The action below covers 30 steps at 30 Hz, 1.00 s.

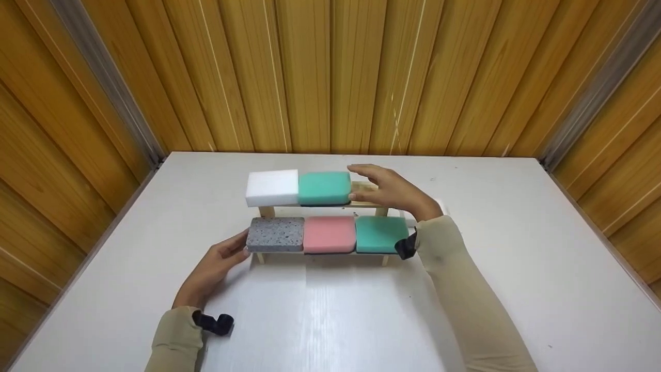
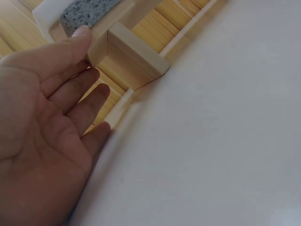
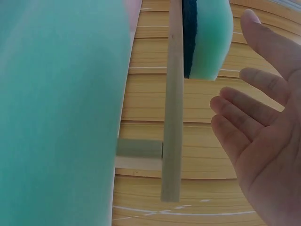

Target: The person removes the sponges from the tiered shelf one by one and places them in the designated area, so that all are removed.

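A two-tier wooden rack point(image 2: 136, 52) holds rectangular sponges. On the upper tier are a white sponge point(image 1: 272, 188) and a green sponge point(image 1: 324, 187), with a bare stretch at the right end. Below sit a speckled grey block point(image 1: 276, 234), a pink sponge point(image 1: 329, 234) and another green sponge point(image 1: 381, 233). My left hand point(image 1: 219, 266) is at the rack's lower left end, its thumb by the grey block's edge and fingers relaxed. Over the upper tier's bare right end, my right hand point(image 1: 390, 191) spreads its thumb and fingers beside the upper green sponge, gripping nothing.
The rack stands on a white table point(image 1: 320, 320) towards its back. Behind my right wrist, a white object point(image 1: 409, 218) is mostly hidden. Wood-patterned panels point(image 1: 330, 77) rise behind the table and on both sides.
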Motion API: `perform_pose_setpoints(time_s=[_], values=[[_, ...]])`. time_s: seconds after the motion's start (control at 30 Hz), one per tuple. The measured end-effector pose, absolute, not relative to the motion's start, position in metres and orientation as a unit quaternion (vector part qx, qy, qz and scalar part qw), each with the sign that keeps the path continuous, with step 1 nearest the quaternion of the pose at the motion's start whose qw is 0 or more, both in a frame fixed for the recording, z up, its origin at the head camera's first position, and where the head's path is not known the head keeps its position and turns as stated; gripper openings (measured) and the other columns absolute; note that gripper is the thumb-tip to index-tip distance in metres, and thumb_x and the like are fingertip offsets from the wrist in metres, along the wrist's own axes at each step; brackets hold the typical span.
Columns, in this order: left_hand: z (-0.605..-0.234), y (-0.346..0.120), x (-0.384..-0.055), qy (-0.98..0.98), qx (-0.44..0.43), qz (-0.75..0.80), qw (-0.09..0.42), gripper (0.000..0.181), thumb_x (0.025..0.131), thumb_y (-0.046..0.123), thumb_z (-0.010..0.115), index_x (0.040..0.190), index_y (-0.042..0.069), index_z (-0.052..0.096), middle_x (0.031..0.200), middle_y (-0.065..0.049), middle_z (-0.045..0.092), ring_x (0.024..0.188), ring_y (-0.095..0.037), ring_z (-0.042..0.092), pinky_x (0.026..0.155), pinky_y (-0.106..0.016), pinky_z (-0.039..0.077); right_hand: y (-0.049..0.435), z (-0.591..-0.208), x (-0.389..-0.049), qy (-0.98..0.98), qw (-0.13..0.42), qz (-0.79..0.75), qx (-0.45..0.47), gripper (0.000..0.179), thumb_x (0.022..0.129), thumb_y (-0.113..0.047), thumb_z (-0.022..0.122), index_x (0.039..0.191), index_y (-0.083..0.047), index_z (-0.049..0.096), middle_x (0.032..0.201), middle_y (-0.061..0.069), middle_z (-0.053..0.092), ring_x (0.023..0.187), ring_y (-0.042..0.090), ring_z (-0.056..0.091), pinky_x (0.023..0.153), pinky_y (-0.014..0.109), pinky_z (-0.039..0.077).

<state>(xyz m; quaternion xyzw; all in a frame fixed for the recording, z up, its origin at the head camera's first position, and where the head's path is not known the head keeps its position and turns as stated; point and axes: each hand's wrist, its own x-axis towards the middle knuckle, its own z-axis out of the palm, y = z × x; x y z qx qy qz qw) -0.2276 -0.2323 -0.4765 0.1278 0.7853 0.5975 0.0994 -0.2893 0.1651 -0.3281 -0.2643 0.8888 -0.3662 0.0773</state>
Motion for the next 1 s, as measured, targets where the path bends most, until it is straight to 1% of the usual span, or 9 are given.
perform_pose_setpoints(time_s=[0.13, 0.37, 0.6, 0.83, 1.0], values=[[-0.476, -0.233, -0.226, 0.787, 0.125, 0.596, 0.101, 0.068, 0.095, 0.032, 0.060, 0.151, 0.009, 0.029, 0.157, -0.007, 0.029, 0.146, -0.024, 0.026, 0.118, -0.037, 0.024, 0.161, -0.330, -0.290, 0.891, 0.079, -0.364, -0.258, 0.072, 0.088, -0.040, 0.068, 0.150, -0.023, 0.035, 0.156, 0.001, 0.032, 0.142, 0.032, 0.033, 0.117, 0.049, 0.031], [-0.476, -0.234, -0.224, 0.785, 0.120, 0.599, 0.101, 0.068, 0.094, 0.031, 0.061, 0.151, 0.010, 0.030, 0.157, -0.008, 0.030, 0.146, -0.024, 0.026, 0.118, -0.037, 0.024, 0.153, -0.332, -0.291, 0.895, 0.073, -0.358, -0.256, 0.075, 0.085, -0.041, 0.071, 0.149, -0.023, 0.036, 0.157, 0.002, 0.032, 0.146, 0.023, 0.026, 0.119, 0.047, 0.026], [-0.475, -0.233, -0.224, 0.781, 0.128, 0.603, 0.103, 0.068, 0.095, 0.030, 0.060, 0.151, 0.009, 0.029, 0.158, -0.008, 0.028, 0.146, -0.024, 0.025, 0.118, -0.036, 0.025, 0.146, -0.335, -0.292, 0.898, 0.074, -0.352, -0.253, 0.077, 0.084, -0.042, 0.072, 0.149, -0.021, 0.037, 0.157, 0.004, 0.030, 0.146, 0.023, 0.025, 0.121, 0.046, 0.023], [-0.475, -0.231, -0.224, 0.777, 0.130, 0.607, 0.102, 0.066, 0.095, 0.027, 0.059, 0.150, 0.006, 0.029, 0.158, -0.011, 0.027, 0.146, -0.028, 0.025, 0.118, -0.037, 0.025, 0.140, -0.335, -0.290, 0.899, 0.083, -0.353, -0.246, 0.077, 0.085, -0.041, 0.072, 0.149, -0.021, 0.036, 0.158, 0.002, 0.028, 0.146, 0.023, 0.025, 0.120, 0.045, 0.025], [-0.475, -0.230, -0.225, 0.779, 0.127, 0.605, 0.099, 0.065, 0.096, 0.027, 0.059, 0.150, 0.007, 0.030, 0.157, -0.010, 0.029, 0.146, -0.027, 0.026, 0.117, -0.036, 0.025, 0.138, -0.336, -0.290, 0.899, 0.086, -0.356, -0.239, 0.076, 0.086, -0.039, 0.072, 0.149, -0.019, 0.036, 0.158, 0.003, 0.028, 0.146, 0.023, 0.025, 0.120, 0.044, 0.025]])
